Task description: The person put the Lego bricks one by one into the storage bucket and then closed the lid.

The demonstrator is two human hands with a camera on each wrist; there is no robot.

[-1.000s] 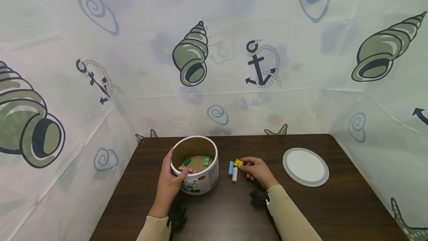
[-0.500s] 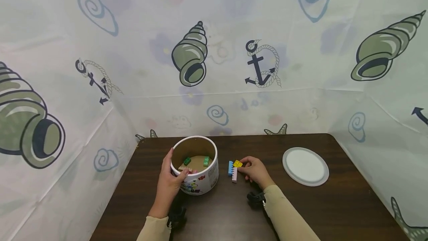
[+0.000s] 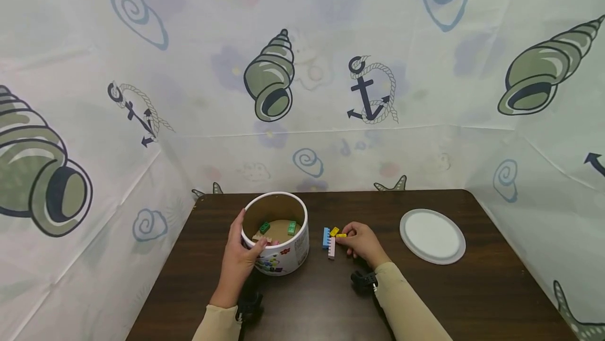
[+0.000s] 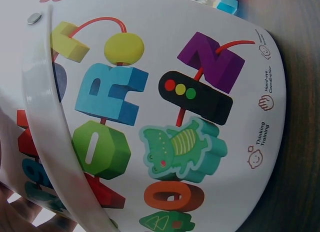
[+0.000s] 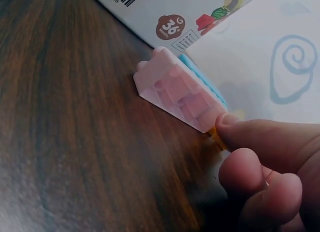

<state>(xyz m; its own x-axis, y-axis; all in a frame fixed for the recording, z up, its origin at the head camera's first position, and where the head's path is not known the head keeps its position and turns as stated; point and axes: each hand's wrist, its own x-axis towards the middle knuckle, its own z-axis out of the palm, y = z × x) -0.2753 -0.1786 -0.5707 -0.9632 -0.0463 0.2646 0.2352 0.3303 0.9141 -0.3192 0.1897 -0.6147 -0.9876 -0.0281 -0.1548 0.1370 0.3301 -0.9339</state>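
On the left, my left hand (image 3: 242,254) grips the side of a white printed bucket (image 3: 295,252), thumb over the near rim. Green bricks (image 3: 292,227) and pinkish pieces lie on the bucket's floor. To its right, a long blue toy brick (image 3: 326,237) and a pale pink brick (image 3: 332,249) lie together, studs inward. One yellow brick (image 3: 334,231) lies near their far end. My right hand (image 3: 364,242) pinches another yellow brick (image 3: 341,235) between thumb and fingers. In the right wrist view, the thumb hides most of that yellow brick (image 5: 216,139), close to the pink brick (image 5: 175,90).
A white round lid or plate (image 3: 432,236) lies on the dark wooden table (image 3: 321,309) at the right. Patterned cloth walls (image 3: 326,157) rise behind the table and at both sides. Black wrist cameras (image 3: 364,281) sit on both wrists.
The two yellow bricks, close together before, now stand slightly apart, with one in my right fingers. The right hand has shifted slightly. My left hand and the bucket stay put.
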